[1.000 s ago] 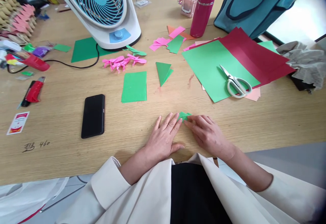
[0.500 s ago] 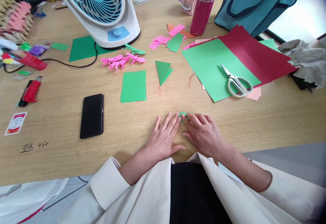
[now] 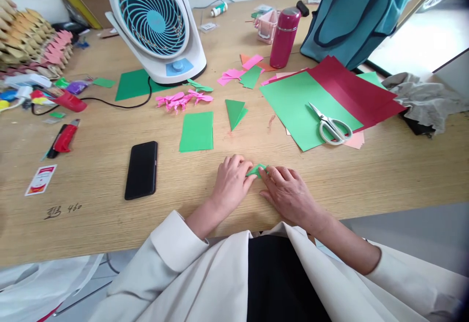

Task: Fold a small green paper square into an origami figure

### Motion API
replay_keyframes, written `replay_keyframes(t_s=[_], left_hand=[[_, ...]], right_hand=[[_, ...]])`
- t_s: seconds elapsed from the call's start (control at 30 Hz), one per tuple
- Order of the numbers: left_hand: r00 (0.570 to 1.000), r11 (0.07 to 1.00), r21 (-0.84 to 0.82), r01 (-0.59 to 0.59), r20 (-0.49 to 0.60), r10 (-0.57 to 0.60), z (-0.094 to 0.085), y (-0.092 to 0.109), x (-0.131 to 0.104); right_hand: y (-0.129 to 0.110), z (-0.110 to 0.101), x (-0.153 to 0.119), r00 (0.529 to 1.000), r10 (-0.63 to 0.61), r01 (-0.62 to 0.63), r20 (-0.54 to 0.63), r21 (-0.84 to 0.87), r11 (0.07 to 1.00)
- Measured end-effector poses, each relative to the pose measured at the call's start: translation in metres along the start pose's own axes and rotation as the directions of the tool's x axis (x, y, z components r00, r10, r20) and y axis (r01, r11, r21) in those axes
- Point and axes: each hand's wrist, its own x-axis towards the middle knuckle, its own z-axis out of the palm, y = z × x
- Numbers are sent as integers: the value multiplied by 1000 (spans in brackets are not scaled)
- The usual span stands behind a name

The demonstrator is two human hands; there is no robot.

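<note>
1. Closely worked between a person's bare hands, a small folded green paper (image 3: 258, 171) lies on the wooden table (image 3: 179, 185), well to the right of a black phone (image 3: 141, 170), as seen by the head camera.
2. The left hand (image 3: 231, 178), the one nearer the phone, is mostly closed, its fingers curled, with thumb and forefinger pinching the paper's phone-side end.
3. The right hand (image 3: 289, 190), farther from the phone, is partly open, fingers loosely bent and thumb held apart, a fingertip pressing down on the paper.
4. Beyond the phone and to its right sits a stack of green sheets (image 3: 197, 132); pink paper figures (image 3: 183, 99) lie farther back.
5. Well to the phone's right, white-handled scissors (image 3: 331, 129) rest on a large green sheet (image 3: 298, 112).
</note>
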Motion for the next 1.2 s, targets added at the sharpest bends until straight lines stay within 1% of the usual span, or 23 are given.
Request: replay_keyframes(t_s=[0.07,0.13,0.23,0.3,0.37,0.43,0.5,0.57,0.6,0.63,0.67,0.73,0.8,0.83,0.9,0.93,0.97,1.03,1.2], left_hand=[[998,998,-21,58,36,-58,0,1,9],[993,994,-58,93,73,-88,0,2,14],[992,987,-124,104,86,-94,0,4,16],[988,971,-200,127,112,-106,0,5,16],[979,925,-335,176,159,-129,0,5,17],[973,830,-512,220,170,-153,0,5,19],[972,691,-684,235,150,-182,0,5,24],[971,538,-812,224,136,-199,-1,6,30],[971,461,-862,210,131,-199,-2,7,33],[972,379,-905,191,121,-201,-3,7,36],[971,293,-941,172,112,-212,-5,8,39],[958,109,-980,163,131,-254,-8,8,46],[933,-78,-977,200,214,-291,-12,6,51],[919,-156,-962,222,260,-295,-14,4,54],[904,-267,-933,241,316,-287,-18,0,57],[904,-296,-925,237,322,-282,-20,-1,59],[907,-308,-924,228,317,-279,-20,-3,60],[915,-281,-936,211,290,-280,-20,-6,62],[930,-84,-984,156,175,-322,-12,-16,70]], right_hand=[[1,0,-1,1000,-2,2,2,30,1000],[5,0,-3,1000,-5,6,-13,87,996],[14,1,-7,996,49,-27,-76,263,964],[22,2,-8,985,144,-89,-98,428,900],[29,4,-7,965,251,-163,-71,588,792],[36,5,-2,941,339,-219,-14,738,639],[40,5,6,926,372,-238,65,866,440],[44,2,17,929,337,-239,150,941,241],[45,-1,24,934,306,-242,184,956,164],[45,-3,31,936,283,-251,211,961,112],[46,-6,39,935,274,-258,227,962,84],[47,-11,55,939,254,-261,233,962,80],[48,-15,70,949,231,-245,213,963,116],[49,-16,77,955,218,-235,201,961,144],[49,-17,88,964,192,-221,183,953,205],[49,-17,93,967,186,-215,174,950,227],[49,-16,97,969,184,-208,166,948,242],[47,-13,102,971,189,-195,147,944,266],[44,5,103,976,190,-178,107,895,409]])
